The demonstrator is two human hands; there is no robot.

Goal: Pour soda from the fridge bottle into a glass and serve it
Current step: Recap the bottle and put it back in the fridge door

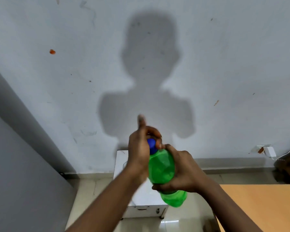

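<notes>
Hands are working a green bottle (162, 168) held up in front of the wall: right hand (179, 171) is gripping its body, left hand (141, 148) is pinching the blue cap (151, 144). Behind them a small white fridge (141, 198) is standing on the floor, with a wooden table (261, 206) just to its right.

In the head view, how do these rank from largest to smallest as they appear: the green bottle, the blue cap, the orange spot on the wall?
1. green bottle
2. blue cap
3. orange spot

The spot is farther away, so only apparent size is ranked.
</notes>
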